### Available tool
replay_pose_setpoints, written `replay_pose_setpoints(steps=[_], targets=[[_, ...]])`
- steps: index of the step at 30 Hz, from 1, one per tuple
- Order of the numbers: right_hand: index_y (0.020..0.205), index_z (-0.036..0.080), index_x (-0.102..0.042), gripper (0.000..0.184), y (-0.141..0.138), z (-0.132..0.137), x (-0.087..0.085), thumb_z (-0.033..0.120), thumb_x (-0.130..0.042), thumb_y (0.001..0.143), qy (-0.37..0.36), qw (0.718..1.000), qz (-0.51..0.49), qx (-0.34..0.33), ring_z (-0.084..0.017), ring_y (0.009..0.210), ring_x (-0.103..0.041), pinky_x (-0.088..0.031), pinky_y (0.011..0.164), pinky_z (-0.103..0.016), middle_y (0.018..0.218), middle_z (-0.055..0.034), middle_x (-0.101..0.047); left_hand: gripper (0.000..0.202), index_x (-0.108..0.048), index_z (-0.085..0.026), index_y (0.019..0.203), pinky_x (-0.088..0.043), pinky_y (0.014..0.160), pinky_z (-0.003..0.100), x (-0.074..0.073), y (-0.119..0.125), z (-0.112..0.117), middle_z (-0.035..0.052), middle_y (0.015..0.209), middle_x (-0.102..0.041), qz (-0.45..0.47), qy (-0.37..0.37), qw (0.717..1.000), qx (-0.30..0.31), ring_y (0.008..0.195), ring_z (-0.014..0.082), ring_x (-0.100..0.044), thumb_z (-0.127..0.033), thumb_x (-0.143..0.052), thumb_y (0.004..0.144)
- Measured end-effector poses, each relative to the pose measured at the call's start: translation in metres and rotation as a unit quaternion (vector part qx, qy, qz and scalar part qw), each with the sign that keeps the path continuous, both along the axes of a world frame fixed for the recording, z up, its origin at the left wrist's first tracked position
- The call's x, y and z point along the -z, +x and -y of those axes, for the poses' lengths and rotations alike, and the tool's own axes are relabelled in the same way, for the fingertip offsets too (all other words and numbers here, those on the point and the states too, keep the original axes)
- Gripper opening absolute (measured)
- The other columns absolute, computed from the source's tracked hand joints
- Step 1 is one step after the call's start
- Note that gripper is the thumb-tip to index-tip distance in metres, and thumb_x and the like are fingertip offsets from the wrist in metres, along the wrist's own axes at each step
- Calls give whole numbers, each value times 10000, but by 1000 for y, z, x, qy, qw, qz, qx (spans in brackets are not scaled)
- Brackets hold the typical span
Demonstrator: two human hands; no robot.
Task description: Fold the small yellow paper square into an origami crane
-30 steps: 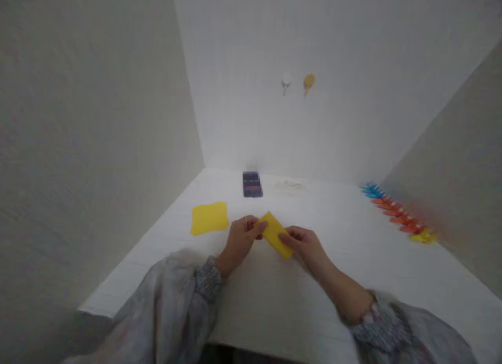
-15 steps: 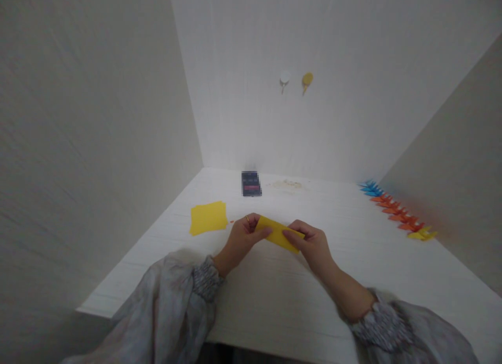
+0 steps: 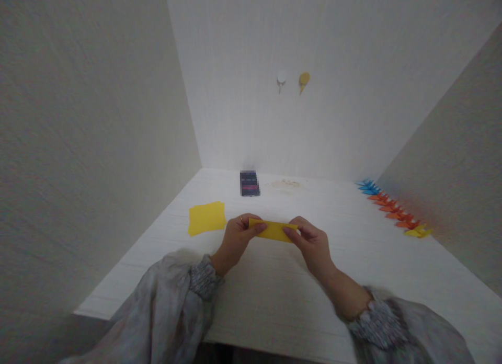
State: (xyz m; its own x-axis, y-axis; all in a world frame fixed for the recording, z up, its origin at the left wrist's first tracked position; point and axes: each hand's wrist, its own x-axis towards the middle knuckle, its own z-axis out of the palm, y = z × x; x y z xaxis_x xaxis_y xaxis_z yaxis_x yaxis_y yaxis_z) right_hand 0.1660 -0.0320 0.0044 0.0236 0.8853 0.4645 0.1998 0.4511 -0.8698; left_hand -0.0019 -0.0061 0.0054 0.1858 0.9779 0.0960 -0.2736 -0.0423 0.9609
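A folded yellow paper strip (image 3: 273, 231) is held level just above the white table (image 3: 274, 291). My left hand (image 3: 237, 237) pinches its left end, thumb on top, with a ring on one finger. Its right end is pinched by my right hand (image 3: 309, 241). Both hands are closed on the paper. A flat stack of yellow paper sheets (image 3: 207, 218) lies on the table to the left of my left hand.
A small dark box (image 3: 249, 183) stands at the back of the table. A row of folded paper figures, blue, orange and yellow (image 3: 392, 208), lines the right wall. Two small hooks (image 3: 292, 80) hang on the back wall. Walls close in on three sides.
The folded yellow paper has turned from a slanted position to level between my hands, and now shows as a narrower strip. Both hands kept their pinch.
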Motion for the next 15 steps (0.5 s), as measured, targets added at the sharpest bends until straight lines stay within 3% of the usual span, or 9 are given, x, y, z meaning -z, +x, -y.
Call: replay_pose_setpoints(steps=[15], targets=[[624,178,-560,128,0,1,1,272,-573,710,-12,1000,-8,-2,-118,630,-465,-389,545,-235,656,-2,-496,190,-600,-133,667,-417,558,214,0,1,1,-18,615,-595,9,-13,1000,-1,564,85,-525,-243,-692,542]])
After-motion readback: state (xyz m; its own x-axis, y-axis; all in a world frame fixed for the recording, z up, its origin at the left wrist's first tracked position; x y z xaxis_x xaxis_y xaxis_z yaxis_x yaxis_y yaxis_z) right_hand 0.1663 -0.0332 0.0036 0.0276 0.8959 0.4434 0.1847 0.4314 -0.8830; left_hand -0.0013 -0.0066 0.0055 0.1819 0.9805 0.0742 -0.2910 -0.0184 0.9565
